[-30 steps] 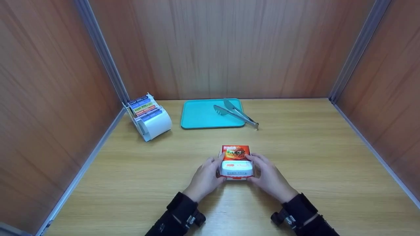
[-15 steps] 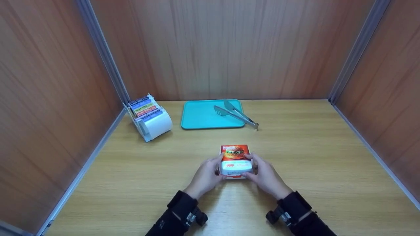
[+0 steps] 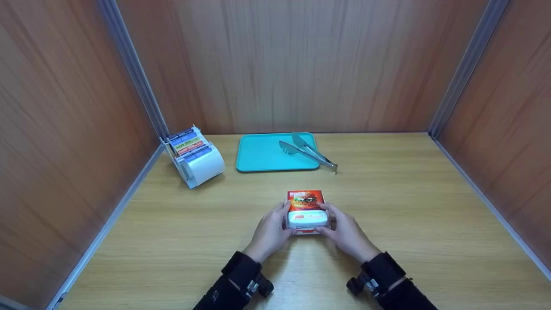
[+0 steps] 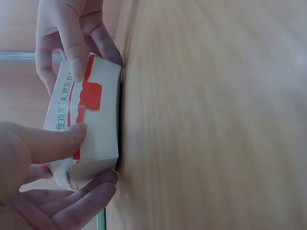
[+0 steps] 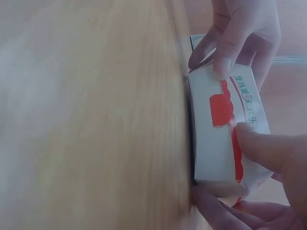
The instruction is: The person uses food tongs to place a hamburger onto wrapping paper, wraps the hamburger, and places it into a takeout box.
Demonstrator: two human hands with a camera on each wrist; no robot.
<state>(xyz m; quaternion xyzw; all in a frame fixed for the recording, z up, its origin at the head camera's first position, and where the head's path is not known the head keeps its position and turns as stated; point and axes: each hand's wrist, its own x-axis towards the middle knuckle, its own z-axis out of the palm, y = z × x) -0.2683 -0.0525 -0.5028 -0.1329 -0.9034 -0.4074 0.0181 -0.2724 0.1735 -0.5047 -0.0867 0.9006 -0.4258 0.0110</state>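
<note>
A burger box [image 3: 306, 218] with a red burger picture on its lid sits near the front middle of the table. Its lid is down, and a red tab [image 4: 91, 96] shows on the white front wall. My left hand [image 3: 270, 232] grips the left side, thumb on the front near the red wavy edge. From the opposite side my right hand [image 3: 349, 234] holds it, its thumb [image 5: 259, 143] also pressing the front. Fingers of both hands wrap the box's side walls. The base appears to rest on the tabletop in both wrist views.
Farther back lies a turquoise tray [image 3: 258, 155], with metal tongs [image 3: 308, 150] across its right part and their end over the edge. A white dispenser [image 3: 196, 157] with coloured labels stands at the back left. Wooden panels [image 3: 275, 64] enclose the table.
My right thumb has slid inward along the box front, and the right forearm has shifted slightly left. The box has moved very little, and both hands keep hold of it.
</note>
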